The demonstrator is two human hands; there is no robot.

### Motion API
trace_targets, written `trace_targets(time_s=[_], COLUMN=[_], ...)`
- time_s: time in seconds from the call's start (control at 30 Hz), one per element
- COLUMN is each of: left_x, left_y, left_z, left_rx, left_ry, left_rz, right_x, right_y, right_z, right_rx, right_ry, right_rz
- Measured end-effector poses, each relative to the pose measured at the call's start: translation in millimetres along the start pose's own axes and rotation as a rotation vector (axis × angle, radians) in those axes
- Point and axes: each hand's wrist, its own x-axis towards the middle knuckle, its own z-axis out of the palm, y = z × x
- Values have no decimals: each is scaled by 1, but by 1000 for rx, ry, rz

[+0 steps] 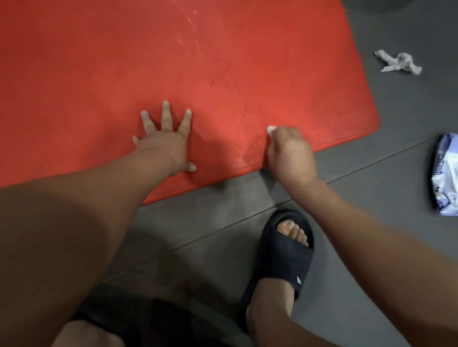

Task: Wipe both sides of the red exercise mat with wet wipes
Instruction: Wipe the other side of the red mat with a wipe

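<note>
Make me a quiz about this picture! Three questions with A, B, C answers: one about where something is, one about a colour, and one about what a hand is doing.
1. Where is the pack of wet wipes compared with the red mat?
A. On top of it
B. On the floor to its right
C. Under it

2. What colour is the sandal?
A. White
B. Green
C. Black

3. What is the left hand doing?
A. Pressing flat on the mat, fingers spread
B. Making a fist in the air
C. Holding the pack

Answers:
1 B: the pack lies on the grey floor past the mat's right edge.
2 C: the sandal on the foot is black.
3 A: its fingers are spread on the mat, while the right hand grips the wipe.
</note>
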Motion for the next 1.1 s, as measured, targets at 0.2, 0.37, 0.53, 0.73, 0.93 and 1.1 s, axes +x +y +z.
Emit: trace_targets(time_s=[0.2, 0.37, 0.53, 0.73, 0.93, 1.1], left_x=[2, 2, 3, 3, 2, 4], left_y=[2, 1, 2, 2, 3, 2], left_z=[-1, 0, 0, 0, 0, 1], left_rx=[16, 2, 10, 8, 7, 5], left_ry=[-45, -53, -59, -63, -52, -56], left_rz=[-19, -20, -31, -25, -22, -27], right_x=[-15, 49, 40, 23, 88, 38], right_y=[-21, 22, -14, -20, 13, -39], right_z=[6, -15, -2, 5, -10, 15], right_rx=[5, -154, -59, -24, -112, 72], right_ry=[-231, -21, -65, -255, -9, -207], right_rz=[-412, -27, -81, -583, 58, -379])
